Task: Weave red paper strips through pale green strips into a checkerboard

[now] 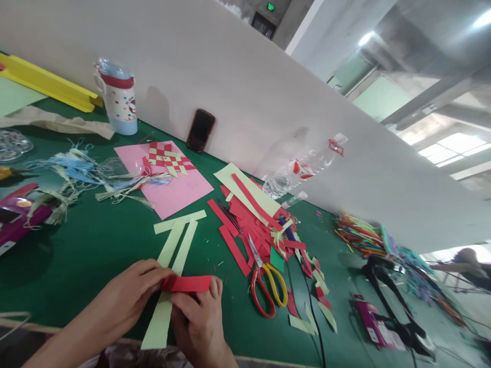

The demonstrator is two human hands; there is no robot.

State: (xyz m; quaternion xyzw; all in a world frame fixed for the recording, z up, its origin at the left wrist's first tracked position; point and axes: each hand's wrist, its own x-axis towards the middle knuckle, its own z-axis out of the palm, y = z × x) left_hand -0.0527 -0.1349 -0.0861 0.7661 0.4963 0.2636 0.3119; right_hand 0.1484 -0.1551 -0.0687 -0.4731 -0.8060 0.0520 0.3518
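Both my hands pinch one red paper strip (186, 283) just above the green table (84, 250) at the near edge. My left hand (130, 294) grips its left end with closed fingers. My right hand (199, 319) holds its right part from below, fingers curled. Under the strip lie pale green paper strips (172, 260), fanned out in a loose arrow shape. Red-and-yellow scissors (266, 283) lie to the right of my right hand.
A heap of red and pale green strips (253, 225) lies beyond the scissors. A pink sheet (172, 189) bears a red-green woven piece (169, 159). A cup (119, 99), phone (200, 130) and plastic bottle (303, 168) stand by the white wall. Tassels (76, 176) left, coloured sticks (360, 235) right.
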